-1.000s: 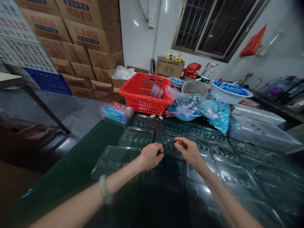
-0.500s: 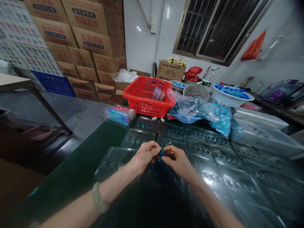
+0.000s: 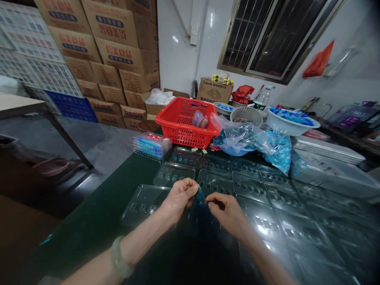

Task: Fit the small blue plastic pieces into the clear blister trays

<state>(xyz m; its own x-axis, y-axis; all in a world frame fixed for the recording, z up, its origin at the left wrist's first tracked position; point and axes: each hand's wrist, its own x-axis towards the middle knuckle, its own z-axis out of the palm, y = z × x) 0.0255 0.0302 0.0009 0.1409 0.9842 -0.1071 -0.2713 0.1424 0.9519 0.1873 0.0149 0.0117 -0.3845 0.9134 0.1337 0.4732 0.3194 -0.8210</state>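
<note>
pinching 1 small blue pc (image 3: 200, 196) btwn 2 hands, just above nr-centre of dark green table (image 3: 97, 213): pressing l hand (image 3: 179, 196) thumb + fingertips together on its far l end, nipping its nr r end w/ r hand (image 3: 227, 209) fingertips. wearing a pale green bangle (image 3: 120, 259) on l wrist. counting 3 clear trays (image 3: 175, 173) in l column, incl 1 at far end w/ bluish contents; not managing an exact count of the other clear trays (image 3: 251, 186) to the r, b/c of glare + blur. covering pt of nearest l tray w/ l forearm (image 3: 148, 233). seeing 1 stack of trays (image 3: 151, 145) w/ blue + red contents at far l table edge, 1 red basket (image 3: 188, 134) just r of it, w/ a few packs (image 3: 200, 118) inside. spotting 1 clear bag (image 3: 237, 132) r of basket, partly blocking 1 blue bowl (image 3: 237, 151), plus 1 white basin (image 3: 286, 126) of blue pcs farther r. noting stacked cartons (image 3: 118, 51) at far l, by the wall.
</note>
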